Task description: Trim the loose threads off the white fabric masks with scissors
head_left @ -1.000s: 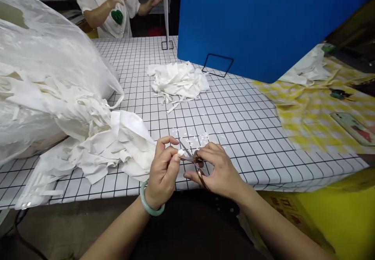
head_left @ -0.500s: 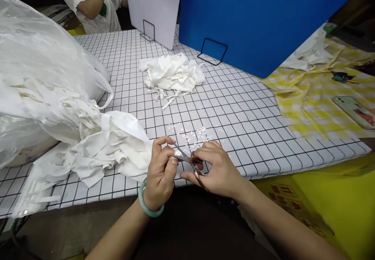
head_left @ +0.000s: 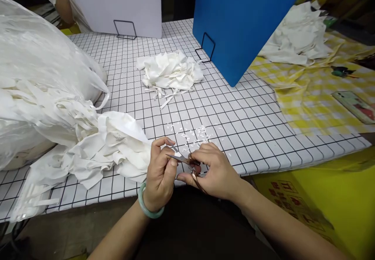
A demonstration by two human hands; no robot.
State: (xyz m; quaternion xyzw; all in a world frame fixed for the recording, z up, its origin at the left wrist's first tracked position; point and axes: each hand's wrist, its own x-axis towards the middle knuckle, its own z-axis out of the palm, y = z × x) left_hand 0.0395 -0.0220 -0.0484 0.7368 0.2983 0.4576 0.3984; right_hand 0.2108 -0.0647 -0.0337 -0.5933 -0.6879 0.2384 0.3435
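Note:
My right hand (head_left: 218, 170) grips small copper-coloured scissors (head_left: 187, 162) at the near table edge, blades pointing left. My left hand (head_left: 160, 170), with a green bangle on its wrist, pinches something small and white at the blade tips; I cannot make out what it is. Tiny white snippets (head_left: 191, 133) lie scattered on the grid cloth just beyond both hands. A heap of white fabric pieces (head_left: 96, 148) lies directly left of my left hand.
A large clear plastic bag of white fabric (head_left: 38, 76) fills the left. A smaller white pile (head_left: 170, 70) sits mid-table. A blue panel (head_left: 240, 21) and a white panel (head_left: 117, 6) stand behind. Right: yellow checked cloth (head_left: 307, 95), phone (head_left: 354, 105), more fabric (head_left: 295, 33). Another person's arm (head_left: 61, 2) shows far left.
The view has swung right and down, so the panels shifted left and the far person is nearly out of sight. My hands keep the same grip; the scissor blades have closed slightly.

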